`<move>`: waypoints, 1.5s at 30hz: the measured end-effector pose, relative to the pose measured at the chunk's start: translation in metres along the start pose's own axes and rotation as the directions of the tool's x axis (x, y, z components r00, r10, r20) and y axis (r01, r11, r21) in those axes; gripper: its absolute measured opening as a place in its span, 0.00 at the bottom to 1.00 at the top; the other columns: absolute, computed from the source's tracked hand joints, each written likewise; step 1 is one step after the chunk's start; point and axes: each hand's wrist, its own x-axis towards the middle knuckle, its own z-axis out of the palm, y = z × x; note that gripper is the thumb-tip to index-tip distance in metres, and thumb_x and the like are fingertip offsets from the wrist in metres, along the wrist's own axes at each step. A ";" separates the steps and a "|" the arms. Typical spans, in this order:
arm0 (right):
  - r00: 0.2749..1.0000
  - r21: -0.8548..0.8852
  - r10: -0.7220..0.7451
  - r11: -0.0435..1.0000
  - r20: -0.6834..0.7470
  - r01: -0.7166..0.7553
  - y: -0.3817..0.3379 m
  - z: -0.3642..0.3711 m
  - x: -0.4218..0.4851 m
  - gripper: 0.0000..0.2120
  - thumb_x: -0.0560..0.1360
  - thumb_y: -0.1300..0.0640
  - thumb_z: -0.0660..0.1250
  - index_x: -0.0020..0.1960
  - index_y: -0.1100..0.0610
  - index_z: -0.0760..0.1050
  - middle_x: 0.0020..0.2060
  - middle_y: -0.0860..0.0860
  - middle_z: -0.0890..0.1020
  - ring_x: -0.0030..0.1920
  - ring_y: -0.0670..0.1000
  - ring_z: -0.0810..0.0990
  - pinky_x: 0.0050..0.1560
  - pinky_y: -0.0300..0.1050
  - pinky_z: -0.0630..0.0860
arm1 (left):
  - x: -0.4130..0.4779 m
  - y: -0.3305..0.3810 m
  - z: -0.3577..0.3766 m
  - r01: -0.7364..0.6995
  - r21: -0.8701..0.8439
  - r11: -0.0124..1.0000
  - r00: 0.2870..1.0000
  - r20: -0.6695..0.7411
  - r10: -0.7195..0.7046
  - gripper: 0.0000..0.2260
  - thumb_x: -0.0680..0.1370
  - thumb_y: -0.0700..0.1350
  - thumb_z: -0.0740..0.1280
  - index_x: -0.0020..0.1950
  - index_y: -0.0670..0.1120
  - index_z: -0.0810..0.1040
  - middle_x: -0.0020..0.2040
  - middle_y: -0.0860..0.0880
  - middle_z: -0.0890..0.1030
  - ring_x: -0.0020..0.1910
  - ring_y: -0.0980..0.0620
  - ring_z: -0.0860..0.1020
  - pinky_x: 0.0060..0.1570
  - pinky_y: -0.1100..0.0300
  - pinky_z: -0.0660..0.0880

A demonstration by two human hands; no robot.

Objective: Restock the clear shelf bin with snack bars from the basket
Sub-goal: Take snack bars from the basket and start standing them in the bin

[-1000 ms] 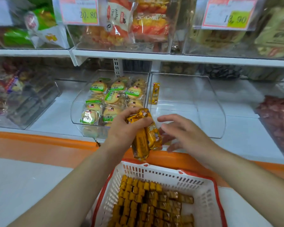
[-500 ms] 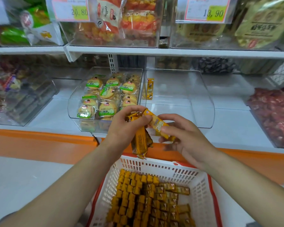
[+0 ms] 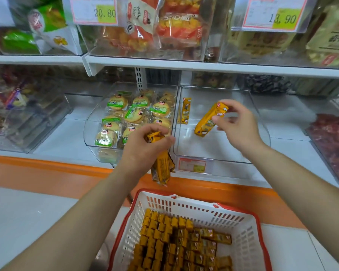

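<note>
The right hand (image 3: 238, 124) reaches over the front lip of the clear shelf bin (image 3: 241, 153), pinching a single snack bar (image 3: 208, 120) by its upper end between thumb and fingertips; the bar hangs tilted, its lower end pointing down and left inside the bin. One more bar (image 3: 186, 110) stands upright against the bin's left wall, apart from the held one. The left hand (image 3: 145, 149) stays lower and nearer the person, in front of the neighbouring bin of round cakes (image 3: 133, 114), closed around a bunch of bars (image 3: 161, 165) whose lower ends stick out below the fist, above the orange shelf edge (image 3: 47, 169). Directly beneath both hands sits the white basket (image 3: 243, 241) with a red rim, its floor packed with rows of the same yellow bars (image 3: 170, 241). A small price tag (image 3: 192, 165) sits on the front of the bin.
</note>
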 end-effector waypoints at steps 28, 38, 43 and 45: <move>0.987 -0.599 0.154 0.795 0.050 -0.093 0.076 0.070 0.133 0.25 0.72 0.48 0.74 0.64 0.55 0.71 0.55 0.55 0.80 0.55 0.57 0.79 0.51 0.45 0.74 | 0.032 -0.025 -0.019 0.028 0.067 0.997 0.998 -0.060 -0.024 0.07 0.71 0.49 0.78 0.46 0.54 0.83 0.42 0.54 0.82 0.41 0.51 0.83 0.38 0.58 0.82; 0.863 -0.163 0.112 0.986 0.493 -0.035 -0.044 0.012 -0.068 0.12 0.71 0.41 0.72 0.53 0.40 0.78 0.49 0.38 0.81 0.45 0.43 0.83 0.48 0.45 0.81 | 0.014 -0.010 0.008 0.100 -0.043 0.994 0.995 -0.019 -0.101 0.04 0.74 0.44 0.77 0.44 0.51 0.83 0.39 0.48 0.83 0.39 0.48 0.83 0.35 0.62 0.80; 0.845 -0.163 0.146 0.984 0.514 -0.070 -0.054 0.018 -0.128 0.29 0.65 0.31 0.68 0.64 0.36 0.70 0.56 0.35 0.77 0.53 0.38 0.79 0.53 0.39 0.77 | -0.006 -0.008 0.033 0.134 -0.077 0.988 0.991 0.035 -0.131 0.05 0.74 0.47 0.77 0.44 0.48 0.83 0.31 0.54 0.80 0.32 0.54 0.80 0.34 0.60 0.79; 0.862 -0.172 0.130 0.984 0.491 -0.051 -0.049 0.018 -0.139 0.27 0.68 0.35 0.70 0.65 0.39 0.71 0.56 0.35 0.77 0.53 0.39 0.79 0.52 0.38 0.78 | -0.015 -0.008 0.040 0.146 -0.071 0.987 0.988 0.053 -0.143 0.09 0.74 0.50 0.77 0.46 0.46 0.83 0.31 0.52 0.80 0.32 0.52 0.81 0.37 0.56 0.82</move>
